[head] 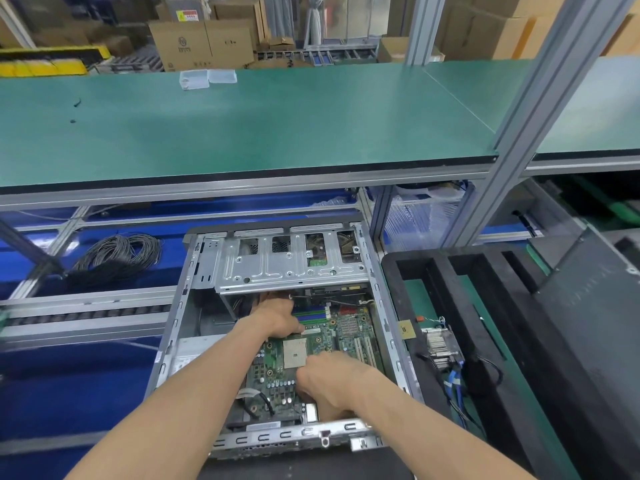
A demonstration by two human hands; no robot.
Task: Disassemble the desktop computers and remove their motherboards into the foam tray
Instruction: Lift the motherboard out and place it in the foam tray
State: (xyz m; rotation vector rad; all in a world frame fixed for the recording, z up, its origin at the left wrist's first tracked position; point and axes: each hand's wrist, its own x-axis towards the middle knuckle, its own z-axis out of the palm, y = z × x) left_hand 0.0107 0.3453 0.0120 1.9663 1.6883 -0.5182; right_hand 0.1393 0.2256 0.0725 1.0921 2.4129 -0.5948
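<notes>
An open grey desktop case (390, 327) lies in front of me with its side panel off. Inside it sits the green motherboard (346, 336) with a bare CPU socket (294, 353). My left hand (277, 317) reaches to the board's far left edge beside the memory slots, under the metal drive cage (287, 268); its fingertips are hidden. My right hand (329, 382) has its fingers curled down onto the board's near right part. The black foam tray (485, 296) stands just right of the case.
A heatsink with blue cables (445, 351) lies in the foam tray. A coil of black cable (117, 258) rests on the blue surface at left. A green shelf (242, 126) spans above, held by aluminium posts (526, 129). Cardboard boxes are stacked behind.
</notes>
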